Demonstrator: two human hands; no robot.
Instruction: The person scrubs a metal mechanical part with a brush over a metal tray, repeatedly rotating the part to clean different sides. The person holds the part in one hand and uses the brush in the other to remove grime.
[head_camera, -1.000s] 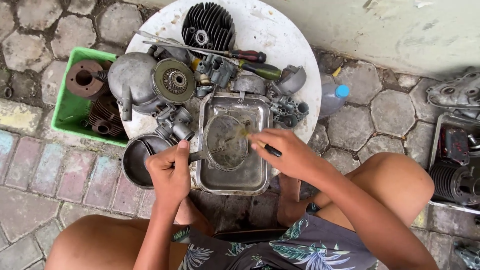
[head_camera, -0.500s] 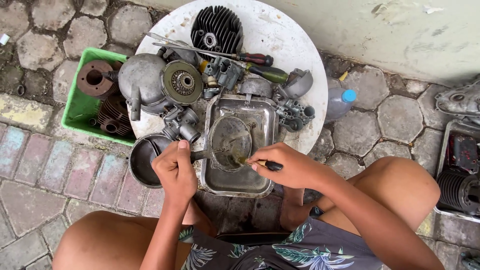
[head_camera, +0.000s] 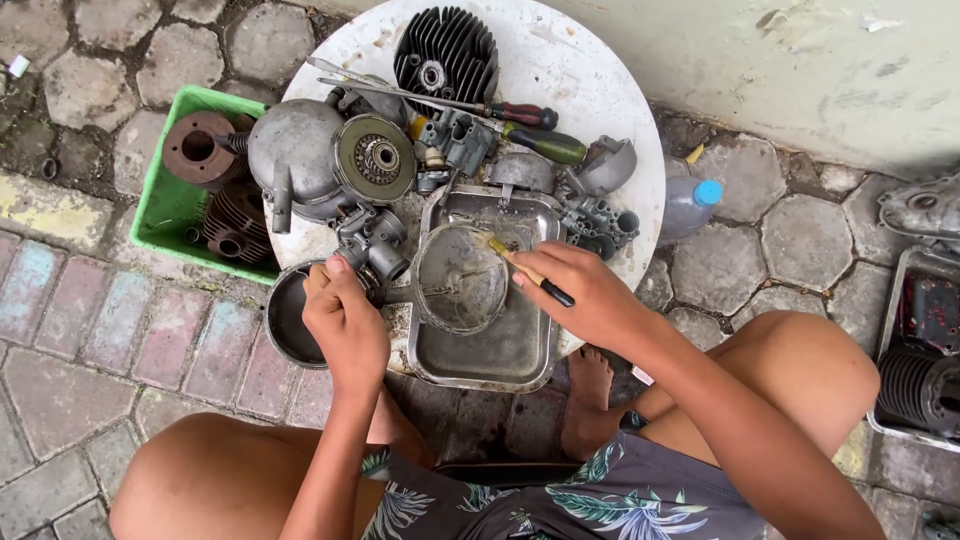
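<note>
A dented metal tray (head_camera: 500, 355) lies at the near edge of a round white table (head_camera: 590, 90). Inside it sits a round metal engine cover (head_camera: 462, 278), wet and greasy. My right hand (head_camera: 575, 290) grips a small brush (head_camera: 528, 270) with a dark handle, its yellowish bristles touching the cover's upper right rim. My left hand (head_camera: 345, 320) rests at the tray's left edge, fingers curled around a small part that I cannot make out, just below a grey carburettor (head_camera: 372, 240).
The table carries a black finned cylinder head (head_camera: 445, 50), a grey engine casing (head_camera: 320, 160), two screwdrivers (head_camera: 470, 105) and small parts. A green crate (head_camera: 165, 205) of rusty parts stands left, a dark bowl (head_camera: 288, 320) beside the tray, a plastic bottle (head_camera: 690, 205) right, more trays far right.
My right hand has shifted the brush from the cover's lower right up to its upper right rim. The left hand stays at the tray's left edge.
</note>
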